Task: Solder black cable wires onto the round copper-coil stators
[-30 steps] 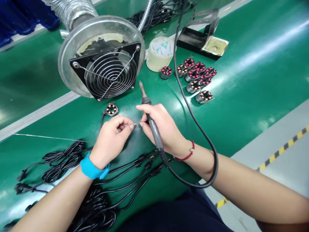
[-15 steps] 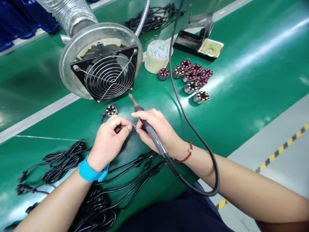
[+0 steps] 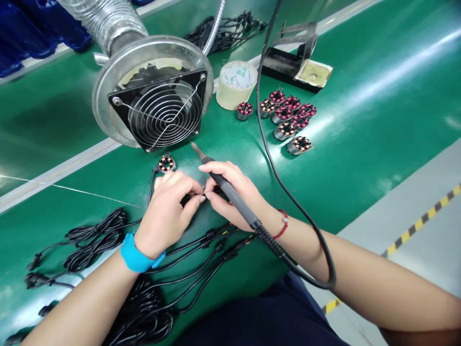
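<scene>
My right hand (image 3: 239, 194) is closed round a soldering iron (image 3: 230, 194), whose tip points up and left toward the fan grille. Its thumb and fingertips also meet near thin wire ends (image 3: 203, 190). My left hand (image 3: 173, 209), with a blue wristband, pinches a thin black cable at those wire ends; the fingers cover most of it. Just beyond the left hand lies a motor stator (image 3: 166, 164) with copper windings and a black lead. Several black cables (image 3: 194, 245) with stripped coloured ends lie below both hands.
A fume extractor fan (image 3: 167, 120) stands behind the hands. Farther right are a tape roll (image 3: 236, 91), several stators (image 3: 284, 115) and an iron stand (image 3: 284, 65) with a sponge (image 3: 315, 73). The iron's cord (image 3: 268, 149) loops over the right forearm. Coiled cables (image 3: 97, 238) lie at left.
Both hands have shifted slightly right, and their fingertips have come closer together at the wire ends. My left hand has rolled over somewhat. The soldering iron stays in my right hand.
</scene>
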Tool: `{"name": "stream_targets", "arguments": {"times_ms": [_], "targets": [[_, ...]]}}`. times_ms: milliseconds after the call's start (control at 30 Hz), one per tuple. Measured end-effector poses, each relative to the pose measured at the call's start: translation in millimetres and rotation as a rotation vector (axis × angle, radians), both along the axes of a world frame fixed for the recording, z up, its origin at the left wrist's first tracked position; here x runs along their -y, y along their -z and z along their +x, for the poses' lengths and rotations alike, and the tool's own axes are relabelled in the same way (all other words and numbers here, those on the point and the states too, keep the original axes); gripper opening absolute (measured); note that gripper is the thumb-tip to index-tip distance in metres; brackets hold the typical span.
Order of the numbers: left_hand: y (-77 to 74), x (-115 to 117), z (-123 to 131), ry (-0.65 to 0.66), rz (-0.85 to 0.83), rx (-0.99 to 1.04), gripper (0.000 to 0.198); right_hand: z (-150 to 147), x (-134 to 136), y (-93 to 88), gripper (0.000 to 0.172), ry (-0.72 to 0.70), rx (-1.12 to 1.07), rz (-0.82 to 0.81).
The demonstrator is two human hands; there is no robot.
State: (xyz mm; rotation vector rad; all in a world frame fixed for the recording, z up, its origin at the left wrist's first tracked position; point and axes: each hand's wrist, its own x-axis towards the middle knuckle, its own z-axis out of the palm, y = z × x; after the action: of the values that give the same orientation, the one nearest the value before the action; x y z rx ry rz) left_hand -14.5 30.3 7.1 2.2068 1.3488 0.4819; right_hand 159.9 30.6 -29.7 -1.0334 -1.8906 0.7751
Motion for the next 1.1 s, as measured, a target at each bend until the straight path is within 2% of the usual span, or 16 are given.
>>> {"name": "stream_targets", "arguments": {"times_ms": [100,167,267,367,467,567,633,833,933,1033,1100], "targets": [[-0.7,1.0,0.2,0.043,0.136,-0.093,0.011,0.1,-0.7,-3.5,0.038,0.001,-0.125,-0.098],[-1.3,1.4,0.8,0.052,0.181,-0.075,0.014,1.2,-1.6,-5.7,0.039,-0.013,-0.204,-0.172],[-1.3,1.0,1.9,0.022,0.087,0.058,0.015,6.0,-3.3,-6.9,0.04,-0.046,-0.206,-0.217],[1.1,-0.5,2.0,-0.035,-0.051,0.157,0.015,13.9,-4.8,-4.5,0.043,-0.077,-0.05,-0.11],[4.8,-2.5,1.7,-0.073,-0.126,0.17,0.016,20.9,-6.3,0.2,0.046,-0.146,0.11,0.048],[7.2,-4.1,2.4,-0.103,-0.198,0.186,0.015,23.0,-8.1,3.3,0.041,-0.189,0.202,0.105],[7.5,-4.9,3.2,-0.127,-0.234,0.205,0.015,21.0,-9.0,3.2,0.038,-0.172,0.213,0.121],[7.5,-6.1,4.1,-0.173,-0.283,0.241,0.014,7.0,-7.4,1.7,0.033,-0.028,0.071,0.071],[8.1,-6.0,4.5,-0.186,-0.274,0.246,0.013,8.1,-5.3,0.3,0.039,-0.027,0.067,0.063],[8.2,-5.9,5.9,-0.188,-0.278,0.246,0.014,17.9,0.6,-10.0,0.044,0.013,0.042,-0.013],[8.0,-6.1,6.9,-0.19,-0.283,0.249,0.014,25.6,8.2,-20.4,0.04,0.069,0.006,-0.063]]}}
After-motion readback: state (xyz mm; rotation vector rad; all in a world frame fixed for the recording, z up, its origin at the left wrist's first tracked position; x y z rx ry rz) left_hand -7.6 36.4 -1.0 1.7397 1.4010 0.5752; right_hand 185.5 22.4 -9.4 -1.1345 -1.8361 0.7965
